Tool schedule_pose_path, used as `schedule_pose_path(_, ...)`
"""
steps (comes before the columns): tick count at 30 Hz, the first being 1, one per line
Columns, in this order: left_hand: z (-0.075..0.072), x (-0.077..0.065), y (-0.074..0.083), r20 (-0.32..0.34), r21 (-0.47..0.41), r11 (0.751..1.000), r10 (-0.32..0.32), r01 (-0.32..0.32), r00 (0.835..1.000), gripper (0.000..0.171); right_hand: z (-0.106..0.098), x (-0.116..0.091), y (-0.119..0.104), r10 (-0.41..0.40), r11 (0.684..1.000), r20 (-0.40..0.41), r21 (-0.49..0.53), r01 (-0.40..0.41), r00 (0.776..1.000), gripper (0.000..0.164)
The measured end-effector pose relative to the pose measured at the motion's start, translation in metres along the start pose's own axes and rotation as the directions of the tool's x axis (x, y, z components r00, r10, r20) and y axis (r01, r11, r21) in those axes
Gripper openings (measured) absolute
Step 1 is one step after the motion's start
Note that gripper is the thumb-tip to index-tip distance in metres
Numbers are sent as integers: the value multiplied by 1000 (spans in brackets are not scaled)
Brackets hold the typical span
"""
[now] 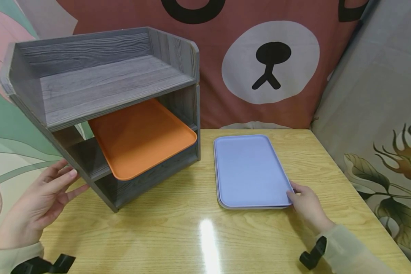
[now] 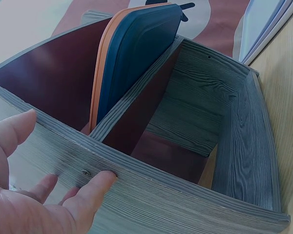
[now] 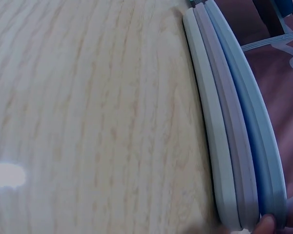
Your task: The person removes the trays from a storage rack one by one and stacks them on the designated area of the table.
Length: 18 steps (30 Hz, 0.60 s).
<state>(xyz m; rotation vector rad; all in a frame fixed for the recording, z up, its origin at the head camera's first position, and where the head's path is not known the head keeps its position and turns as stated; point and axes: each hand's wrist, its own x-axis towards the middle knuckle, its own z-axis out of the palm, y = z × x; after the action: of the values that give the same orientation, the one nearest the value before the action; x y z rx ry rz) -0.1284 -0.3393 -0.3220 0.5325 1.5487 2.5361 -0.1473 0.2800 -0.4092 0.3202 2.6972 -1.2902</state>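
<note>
A grey wood-grain shelf [image 1: 99, 82] stands at the left on the table. On its middle board an orange tray [image 1: 144, 137] juts out past the front edge, and the left wrist view shows a dark blue tray [image 2: 139, 44] directly under it. My left hand [image 1: 42, 203] is at the shelf's outer left side, its fingers spread and fingertips against the panel. At the right lies a stack of trays with a light blue tray [image 1: 251, 171] on top. My right hand [image 1: 306, 205] pinches that top tray's near right corner. Beneath it are a lilac tray [image 3: 229, 122] and a whitish tray [image 3: 210, 122].
The light wood table [image 1: 178, 236] carries both shelf and stack. Behind it hangs a cloth [image 1: 209, 61] with a bear face, and a flowered cloth [image 1: 380, 95] hangs on the right. The shelf's top board [image 1: 106, 87] has raised edges.
</note>
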Motion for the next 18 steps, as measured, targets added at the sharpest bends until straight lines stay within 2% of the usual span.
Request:
schedule_pose_path(7,0,0,0,3,8,1000,1,-1,1000,49,1,0,2,-38,997,-17,-62,37,999,50)
schedule_pose_path(18,-1,1,0,0,8,1000,-1,1,1000,49,-4,2,3,-32,997,-25,-64,30,999,55)
